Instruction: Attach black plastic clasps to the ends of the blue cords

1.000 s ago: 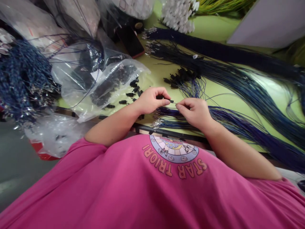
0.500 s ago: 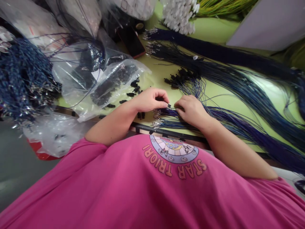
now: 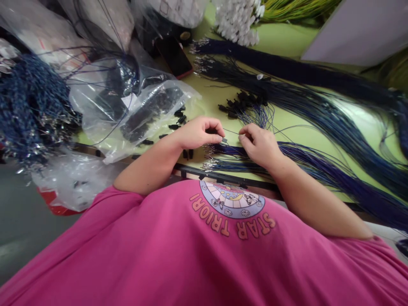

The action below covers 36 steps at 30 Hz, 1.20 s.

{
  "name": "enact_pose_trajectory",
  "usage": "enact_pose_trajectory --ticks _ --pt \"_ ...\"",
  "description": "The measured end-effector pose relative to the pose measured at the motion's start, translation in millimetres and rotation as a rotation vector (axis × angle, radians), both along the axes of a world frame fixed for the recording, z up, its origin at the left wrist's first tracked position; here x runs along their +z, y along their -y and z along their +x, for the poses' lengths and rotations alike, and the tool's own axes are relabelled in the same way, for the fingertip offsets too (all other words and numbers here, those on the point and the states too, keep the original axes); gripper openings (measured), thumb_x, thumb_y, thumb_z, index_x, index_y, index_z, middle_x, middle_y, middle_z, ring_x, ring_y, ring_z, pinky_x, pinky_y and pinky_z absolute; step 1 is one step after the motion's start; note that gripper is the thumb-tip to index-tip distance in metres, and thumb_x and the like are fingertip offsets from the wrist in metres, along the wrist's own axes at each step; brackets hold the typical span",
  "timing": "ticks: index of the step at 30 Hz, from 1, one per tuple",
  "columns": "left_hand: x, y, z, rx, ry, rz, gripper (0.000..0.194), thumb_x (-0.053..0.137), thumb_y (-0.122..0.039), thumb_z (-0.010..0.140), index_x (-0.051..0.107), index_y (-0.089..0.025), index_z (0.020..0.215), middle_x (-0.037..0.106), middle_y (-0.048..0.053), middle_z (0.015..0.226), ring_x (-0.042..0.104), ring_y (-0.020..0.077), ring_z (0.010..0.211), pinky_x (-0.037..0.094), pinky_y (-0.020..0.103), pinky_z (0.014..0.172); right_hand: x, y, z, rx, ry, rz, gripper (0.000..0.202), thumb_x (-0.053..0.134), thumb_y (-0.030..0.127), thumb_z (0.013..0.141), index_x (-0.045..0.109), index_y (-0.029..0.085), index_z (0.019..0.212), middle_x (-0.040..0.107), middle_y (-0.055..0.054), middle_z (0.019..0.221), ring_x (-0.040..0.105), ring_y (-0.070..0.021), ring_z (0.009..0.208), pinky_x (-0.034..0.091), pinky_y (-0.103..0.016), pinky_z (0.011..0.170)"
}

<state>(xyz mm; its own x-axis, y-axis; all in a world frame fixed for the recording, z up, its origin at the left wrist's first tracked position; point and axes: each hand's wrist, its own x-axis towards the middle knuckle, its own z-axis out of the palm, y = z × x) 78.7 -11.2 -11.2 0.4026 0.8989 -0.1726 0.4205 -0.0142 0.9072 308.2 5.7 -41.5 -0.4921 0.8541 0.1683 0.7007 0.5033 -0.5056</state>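
My left hand [image 3: 204,131] pinches a small black connector [image 3: 224,140] between thumb and index finger. Just right of it, my right hand [image 3: 259,143] is closed on a thin dark wire [image 3: 232,131], which stretches toward the left hand. Under both hands lies a bundle of blue and purple wires [image 3: 296,155] with bare metal ends at the left. Beyond the right hand is a pile of black connectors [image 3: 244,102] with blue wires attached. Several loose black connectors [image 3: 174,126] lie behind and beside my left forearm.
A clear plastic bag [image 3: 143,110] of black parts spreads at left, near a phone [image 3: 174,56]. Long dark wire bundles [image 3: 302,80] cross the green table [image 3: 283,38]. Blue wires [image 3: 32,102] hang at far left. White connectors [image 3: 234,21] stand at the back.
My right hand has shifted slightly right and its fingers have turned to a pinch. A thin wire now shows between the hands. The left hand has barely moved.
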Motion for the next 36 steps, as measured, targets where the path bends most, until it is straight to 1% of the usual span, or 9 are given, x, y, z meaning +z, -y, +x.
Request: enact_pose_trajectory --ticks 3,7,9,11,13,14,19,26,36 --pt "0.1 0 1 0.013 0.004 -0.001 0.016 0.07 -0.023 0.071 0.067 -0.014 0.085 0.069 0.002 0.086 0.061 0.0115 0.08 0.049 0.03 0.083 0.1 0 3 -0.038 -0.106 0.011 0.02 0.058 0.03 0.082 0.067 0.02 0.096 0.064 -0.001 0.067 0.056 -0.0158 0.06 0.041 -0.029 0.063" --pt "-0.3 0 1 0.035 0.027 -0.009 0.015 0.072 -0.023 0.07 0.067 -0.015 0.083 0.069 0.002 0.084 0.062 0.0118 0.079 0.049 0.03 0.083 3.1 3 5 -0.131 -0.218 0.072 0.017 0.055 0.029 0.084 0.069 0.02 0.087 0.065 -0.001 0.067 0.057 -0.0153 0.06 0.044 -0.029 0.063" --pt "-1.8 0 2 0.043 0.056 -0.016 0.017 0.072 -0.024 0.07 0.067 -0.015 0.083 0.07 0.003 0.085 0.063 0.012 0.079 0.05 0.03 0.081 8.0 10 3 -0.08 -0.248 0.08 0.016 0.057 0.027 0.082 0.069 0.02 0.09 0.067 -0.001 0.069 0.059 -0.0154 0.062 0.046 -0.03 0.064" --pt "-3.9 0 2 0.037 0.091 -0.026 0.018 0.073 -0.026 0.07 0.067 -0.015 0.083 0.07 0.003 0.085 0.063 0.012 0.079 0.05 0.029 0.08 14.2 18 1 0.04 -0.264 0.078 0.018 0.057 0.027 0.082 0.07 0.021 0.094 0.069 -0.002 0.075 0.062 -0.0158 0.066 0.048 -0.03 0.067" --pt "-5.6 0 2 0.031 0.118 -0.039 0.02 0.074 -0.027 0.069 0.067 -0.015 0.083 0.07 0.003 0.085 0.063 0.012 0.078 0.049 0.028 0.078 19.3 24 -1 0.145 -0.265 0.062 0.019 0.056 0.028 0.085 0.071 0.021 0.093 0.071 -0.003 0.079 0.064 -0.0164 0.072 0.049 -0.03 0.07" --pt "-6.1 0 2 0.034 0.124 -0.046 0.02 0.074 -0.027 0.069 0.067 -0.014 0.083 0.07 0.003 0.084 0.063 0.012 0.078 0.049 0.027 0.077 20.8 26 -2 0.159 -0.267 0.052 0.019 0.054 0.028 0.086 0.072 0.022 0.091 0.072 -0.003 0.08 0.065 -0.0168 0.073 0.049 -0.03 0.071" --pt "-5.0 1 4 0.083 0.113 -0.059 0.019 0.073 -0.026 0.069 0.067 -0.015 0.083 0.07 0.002 0.084 0.062 0.0108 0.076 0.049 0.027 0.076 19.2 21 3 0.032 -0.26 0.022 0.019 0.055 0.027 0.084 0.072 0.02 0.079 0.071 -0.003 0.072 0.061 -0.0157 0.063 0.046 -0.029 0.062" --pt "-4.5 1 4 0.115 0.094 -0.041 0.018 0.073 -0.024 0.069 0.067 -0.015 0.083 0.069 0.002 0.084 0.061 0.0102 0.075 0.049 0.027 0.076 13.1 19 6 0.03 -0.218 0.012 0.02 0.055 0.026 0.082 0.073 0.019 0.077 0.07 -0.002 0.069 0.06 -0.0144 0.06 0.043 -0.027 0.06" --pt "-12.5 2 11 0.094 0.061 0.031 0.02 0.074 -0.03 0.068 0.068 -0.014 0.08 0.069 0.002 0.081 0.061 0.0113 0.075 0.047 0.028 0.077 12.5 20 -5 0.082 -0.121 -0.119 0.023 0.051 0.027 0.086 0.071 0.019 0.076 0.069 -0.002 0.069 0.059 -0.0145 0.063 0.04 -0.027 0.063"
